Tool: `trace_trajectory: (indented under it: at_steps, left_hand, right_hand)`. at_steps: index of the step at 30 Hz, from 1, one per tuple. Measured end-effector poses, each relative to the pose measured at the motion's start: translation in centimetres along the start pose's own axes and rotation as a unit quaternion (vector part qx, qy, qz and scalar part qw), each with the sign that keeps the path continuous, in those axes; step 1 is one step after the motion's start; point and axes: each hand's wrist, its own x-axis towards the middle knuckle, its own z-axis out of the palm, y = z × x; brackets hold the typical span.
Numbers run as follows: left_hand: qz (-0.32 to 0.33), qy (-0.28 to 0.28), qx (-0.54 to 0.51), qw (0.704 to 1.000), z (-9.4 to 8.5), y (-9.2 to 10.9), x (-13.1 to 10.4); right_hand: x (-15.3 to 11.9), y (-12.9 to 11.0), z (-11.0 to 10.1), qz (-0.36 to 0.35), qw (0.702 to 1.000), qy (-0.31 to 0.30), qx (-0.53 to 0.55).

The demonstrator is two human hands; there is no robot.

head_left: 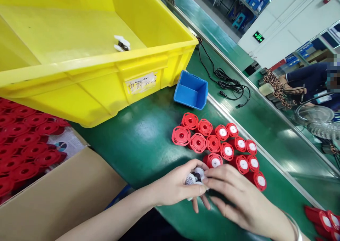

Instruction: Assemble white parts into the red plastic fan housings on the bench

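Observation:
Several small white plastic gears with dark centres are cupped in my left hand, its thumb and fingers curled round them. My right hand reaches in from the right, and its bent fingertips press on the same gears; which piece they grip is partly hidden. Just beyond both hands, red cylindrical housings stand in rows on the green table. The ones farther right carry a white gear in the top, while those at the left show a bare red centre.
A large yellow bin with a white-and-dark part inside stands at the back left. Beside it are a small blue bin and a coiled black cable. A cardboard box borders red housings at left. A co-worker's hand shows at far right.

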Motion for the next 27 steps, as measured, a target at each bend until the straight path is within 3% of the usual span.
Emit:
trace_trajectory:
  at_steps: [2,7,10,14,17,20,27]
  left_hand:
    - [0.004,-0.040,-0.024,0.999,0.0,-0.1,-0.1]
    - [-0.018,-0.098,-0.055,0.994,0.0,-0.1,-0.2]
    - [-0.013,-0.074,-0.073,0.995,-0.1,-0.1,-0.2]
    - [-0.006,-0.014,-0.018,1.000,-0.2,-0.1,-0.2]
    - [-0.039,-0.011,0.053,0.998,-0.1,-0.1,-0.3]
    - [-0.053,-0.010,0.063,0.997,-0.1,-0.1,-0.4]
    - [-0.028,-0.002,0.052,0.998,-0.1,0.1,-0.3]
  right_hand:
    - [0.4,-0.7,0.5,-0.033,0.999,-0.008,0.009]
    - [0.3,-1.5,1.5,-0.064,0.997,0.053,-0.006]
    - [-0.2,-0.8,1.1,-0.044,0.991,0.115,0.043]
    - [0.3,2.1,-0.1,0.077,0.965,0.241,0.073]
    - [1.5,4.9,-0.5,0.138,0.963,0.230,0.033]
    - [2.7,6.7,-0.3,0.136,0.973,0.187,0.010]
    - [3.4,7.0,0.2,0.100,0.981,0.166,0.009]
